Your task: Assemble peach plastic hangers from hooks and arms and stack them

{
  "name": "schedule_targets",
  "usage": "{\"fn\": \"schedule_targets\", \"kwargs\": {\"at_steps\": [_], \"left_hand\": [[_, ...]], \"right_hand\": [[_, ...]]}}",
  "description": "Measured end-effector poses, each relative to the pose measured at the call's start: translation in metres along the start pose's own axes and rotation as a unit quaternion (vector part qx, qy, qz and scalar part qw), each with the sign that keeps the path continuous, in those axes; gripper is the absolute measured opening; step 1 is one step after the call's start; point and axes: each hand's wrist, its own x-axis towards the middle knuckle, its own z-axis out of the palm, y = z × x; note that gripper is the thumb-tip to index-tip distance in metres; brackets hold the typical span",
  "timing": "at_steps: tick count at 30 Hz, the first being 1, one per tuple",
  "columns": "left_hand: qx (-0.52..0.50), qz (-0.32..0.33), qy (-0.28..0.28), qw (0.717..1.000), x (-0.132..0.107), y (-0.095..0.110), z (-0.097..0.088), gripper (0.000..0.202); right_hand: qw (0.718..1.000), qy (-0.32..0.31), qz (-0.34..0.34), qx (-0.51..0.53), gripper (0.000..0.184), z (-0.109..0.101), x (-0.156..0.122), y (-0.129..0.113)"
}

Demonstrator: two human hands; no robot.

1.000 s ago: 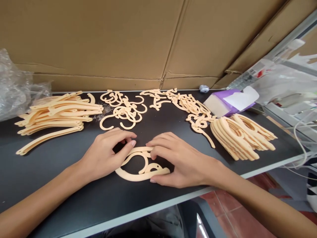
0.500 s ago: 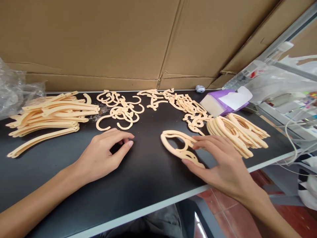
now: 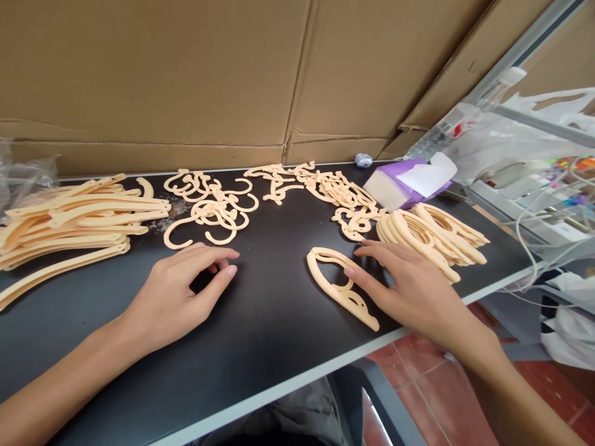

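Observation:
My left hand (image 3: pixel 179 297) rests on the black table, thumb and forefinger apart with nothing between them and the other fingers curled. Just beyond it are loose cream-coloured hanger hooks (image 3: pixel 218 214). A folded plastic hanger (image 3: pixel 323 282) lies flat to the right of the middle. Over its right side is my right hand (image 3: pixel 395 282), fingers spread, partly hiding it; whether the thumb touches it I cannot tell. Beyond the right hand a row of similar folded hangers (image 3: pixel 404 232) is stacked.
Long curved hanger arms (image 3: pixel 88 214) are piled at the left beside clear plastic wrap (image 3: pixel 28 176). Small hanger pieces (image 3: pixel 344 189) lie at the back, near a purple tissue pack (image 3: pixel 404 179). A cardboard wall (image 3: pixel 153 74) closes the back; the table's pale edge (image 3: pixel 279 389) runs in front.
My right hand has loosened from the folded hanger, its thumb moving up and away from the lower side. The hanger has turned slightly on the table. The view has shifted a little to the right.

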Motion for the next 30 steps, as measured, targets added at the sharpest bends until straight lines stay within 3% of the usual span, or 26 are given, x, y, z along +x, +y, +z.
{"fn": "schedule_targets", "kwargs": {"at_steps": [5, 15, 17, 20, 25, 30], "left_hand": [[0.006, -0.007, 0.0, 1.0, 0.0, 0.0, 0.001, 0.026], [-0.017, -0.006, -0.004, 1.0, -0.001, 0.0, 0.001, 0.025], [-0.019, -0.007, -0.003, 1.0, -0.001, 0.001, 0.002, 0.025], [-0.02, -0.009, -0.005, 1.0, -0.002, 0.0, 0.002, 0.025], [-0.002, -0.006, -0.004, 1.0, -0.002, 0.0, 0.001, 0.025], [0.012, 0.003, 0.002, 1.0, -0.001, 0.0, 0.0, 0.024]], "right_hand": [[0.997, -0.074, 0.014, -0.036, 0.043, -0.005, 0.032, -0.003], [0.995, -0.09, -0.027, -0.013, 0.043, 0.015, 0.094, 0.006], [0.997, -0.059, -0.048, -0.009, 0.041, 0.014, 0.086, 0.0], [0.995, 0.023, -0.094, 0.005, 0.039, 0.006, 0.051, -0.015], [0.985, -0.035, -0.149, 0.084, 0.031, 0.001, -0.012, -0.025], [0.991, 0.022, -0.128, 0.019, 0.031, 0.008, -0.027, -0.01]]}}
